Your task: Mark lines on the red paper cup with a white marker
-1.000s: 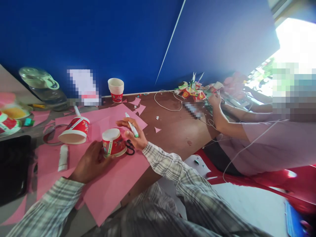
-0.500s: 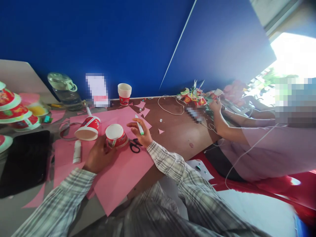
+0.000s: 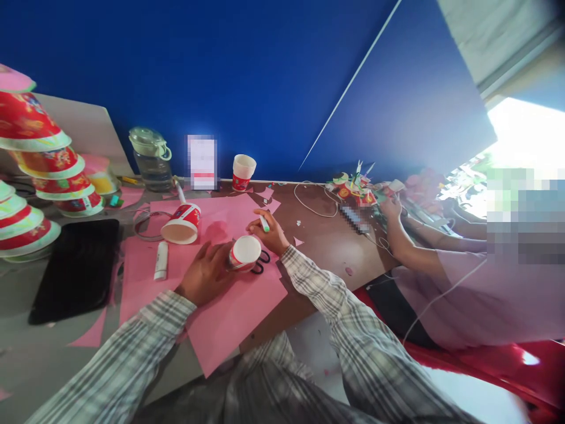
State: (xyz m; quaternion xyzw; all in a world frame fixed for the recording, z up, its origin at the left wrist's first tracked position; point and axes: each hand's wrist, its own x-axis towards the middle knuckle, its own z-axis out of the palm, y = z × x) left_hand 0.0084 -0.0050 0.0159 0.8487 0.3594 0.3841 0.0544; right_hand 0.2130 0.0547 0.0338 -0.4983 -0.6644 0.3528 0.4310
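Observation:
My left hand (image 3: 207, 275) is wrapped round a small red paper cup (image 3: 245, 252) lying on its side on pink paper (image 3: 229, 318), its white base turned toward me. My right hand (image 3: 271, 233) pinches a white marker with a green tip (image 3: 263, 223) just behind the cup. Black scissors (image 3: 261, 262) lie partly hidden under the cup and my right hand.
A second red cup (image 3: 182, 222) lies tipped on the pink paper, a white glue stick (image 3: 160, 260) beside it. Stacked red bowls (image 3: 30, 171), a black tablet (image 3: 77, 268), a water jug (image 3: 151, 158) and an upright cup stack (image 3: 242, 171) surround them. A person at right works on cup crafts (image 3: 353, 187).
My view has swung left and up, bringing the stacked bowls into sight. My left hand turned the cup so its white base faces me; my right hand stays close behind with the marker.

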